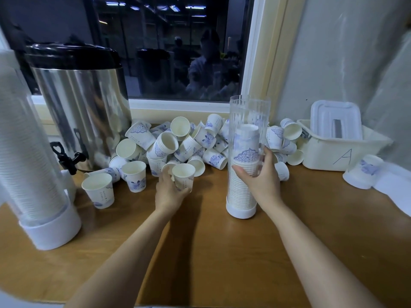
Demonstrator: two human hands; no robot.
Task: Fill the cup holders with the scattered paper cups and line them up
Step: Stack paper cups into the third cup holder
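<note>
- Wooden table (211,252) fills the lower part of my head view and carries everything else.
- Behind it a dark window (166,52) reflects the room.
- A steel urn (82,103) with a black lid and a black tap stands at the back left, against the sill.
- At the far left I see a full holder (29,152), a clear tube packed with white cups on a white base, close to the camera and tilted in the wide lens.
- A white bin (333,156) marked "A" sits at the back right, with a white lid (333,121) propped inside it.
- The pile (178,143) of scattered paper cups, white with blue print, lies along the sill from the urn to the bin, most of them on their sides.
- The holder (246,112) being filled stands upright in front of the pile, right of centre, with a nested stack (244,147) rising from its base to well past half its height.
- The right hand (260,176) grips this holder at mid height, thumb on the near side, fingers curled round the far side.
- The left hand (169,192) has its fingers curled round a cup (183,174), mouth up, at the front edge of the pile.
- Two cups (99,190) stand upright on the table left of that hand, near the tap.
- A lone cup (364,172) rests mouth down just beside the bin's right end.
</note>
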